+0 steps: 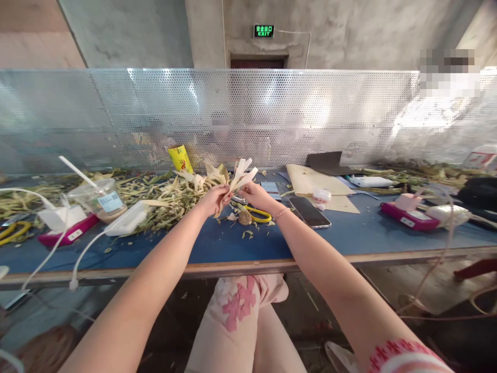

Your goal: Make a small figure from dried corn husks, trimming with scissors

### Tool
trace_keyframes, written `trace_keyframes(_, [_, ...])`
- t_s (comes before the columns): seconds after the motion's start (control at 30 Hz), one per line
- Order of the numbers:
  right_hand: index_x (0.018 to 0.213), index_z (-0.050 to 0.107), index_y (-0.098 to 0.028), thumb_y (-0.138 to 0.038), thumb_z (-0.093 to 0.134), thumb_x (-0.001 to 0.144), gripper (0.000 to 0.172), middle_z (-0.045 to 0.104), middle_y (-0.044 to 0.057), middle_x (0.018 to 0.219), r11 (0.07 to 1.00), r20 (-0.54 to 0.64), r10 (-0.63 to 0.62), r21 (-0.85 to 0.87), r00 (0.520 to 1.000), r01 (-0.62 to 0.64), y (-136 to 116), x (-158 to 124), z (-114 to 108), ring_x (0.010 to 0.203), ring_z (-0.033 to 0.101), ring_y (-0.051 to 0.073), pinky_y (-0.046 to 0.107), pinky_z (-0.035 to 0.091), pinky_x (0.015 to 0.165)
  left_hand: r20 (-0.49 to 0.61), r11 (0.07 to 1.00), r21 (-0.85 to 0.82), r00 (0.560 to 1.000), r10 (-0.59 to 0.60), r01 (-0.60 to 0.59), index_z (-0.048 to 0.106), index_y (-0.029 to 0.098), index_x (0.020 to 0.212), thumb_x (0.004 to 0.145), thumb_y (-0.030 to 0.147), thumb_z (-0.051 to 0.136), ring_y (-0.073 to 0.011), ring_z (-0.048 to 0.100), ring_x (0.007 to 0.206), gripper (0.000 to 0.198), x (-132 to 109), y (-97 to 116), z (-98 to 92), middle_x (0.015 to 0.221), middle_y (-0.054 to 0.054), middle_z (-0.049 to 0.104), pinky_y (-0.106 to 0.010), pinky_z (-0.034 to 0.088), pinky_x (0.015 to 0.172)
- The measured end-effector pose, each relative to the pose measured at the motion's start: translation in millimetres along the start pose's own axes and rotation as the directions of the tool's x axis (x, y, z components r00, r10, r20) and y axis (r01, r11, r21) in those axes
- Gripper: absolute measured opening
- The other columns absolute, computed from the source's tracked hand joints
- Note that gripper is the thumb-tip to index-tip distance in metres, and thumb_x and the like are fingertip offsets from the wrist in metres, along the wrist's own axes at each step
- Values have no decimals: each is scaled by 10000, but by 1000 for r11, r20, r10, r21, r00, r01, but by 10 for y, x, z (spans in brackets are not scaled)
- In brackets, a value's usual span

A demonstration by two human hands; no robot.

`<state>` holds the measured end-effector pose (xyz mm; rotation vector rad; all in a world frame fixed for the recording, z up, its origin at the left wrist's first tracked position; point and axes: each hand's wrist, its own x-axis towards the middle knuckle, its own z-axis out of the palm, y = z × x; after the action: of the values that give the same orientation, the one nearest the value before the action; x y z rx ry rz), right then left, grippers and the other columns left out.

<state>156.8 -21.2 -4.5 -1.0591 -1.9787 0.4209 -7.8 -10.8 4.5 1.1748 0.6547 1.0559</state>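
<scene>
A mesh screen (256,119) runs along the back edge of the surface (240,251). A heap of leaves (166,204) spreads over the left half, with a can (181,159) behind it by the back edge. Toward the front left corner lies a power strip (75,233) with a plug (62,216) on it; a cup (111,199) is just behind. Between heap and phone (311,212) lie scissors (261,214), near the middle. Behind the phone, paper sheets (306,178) reach toward the back edge, a small case (322,196) on their front part. Nearer the right edge lies another strip (407,217), with stalks (419,172) behind it.
</scene>
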Motion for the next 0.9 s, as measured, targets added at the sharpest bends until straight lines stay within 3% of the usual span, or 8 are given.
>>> trace_keyframes(0.2, [699,407,-186,-291,453,771,135,394,-67,556,997,0,-60,-44,998,59,44,6,9,514,375,82,223,284,534,-44,1000,14,999,-20,20,544,93,587,682,70,517,-23,347,323,102,-1,8,7,464,-9,508,-156,273,341])
trace_keyframes(0.43, [626,473,-165,-255,453,779,179,396,-47,524,987,81,-49,-148,996,60,51,30,23,511,364,81,224,293,531,-28,997,76,999,-22,24,567,102,646,655,69,541,-28,350,321,43,3,9,28,452,-2,507,-156,262,345])
trace_keyframes(0.67, [708,580,-139,-209,443,793,176,549,19,668,987,18,-131,-96,991,132,-4,31,-3,654,469,109,229,348,632,-30,989,138,998,57,-52,531,135,687,671,151,615,-31,385,350,86,9,-35,15,484,17,527,-147,276,368])
trace_keyframes(0.9, [568,516,-138,-256,432,769,248,457,-20,548,999,-29,13,-40,999,-14,-70,6,-44,560,408,93,230,312,571,-6,994,64,996,91,-91,571,111,665,630,216,697,-29,431,438,168,6,-20,29,568,2,562,-161,338,436])
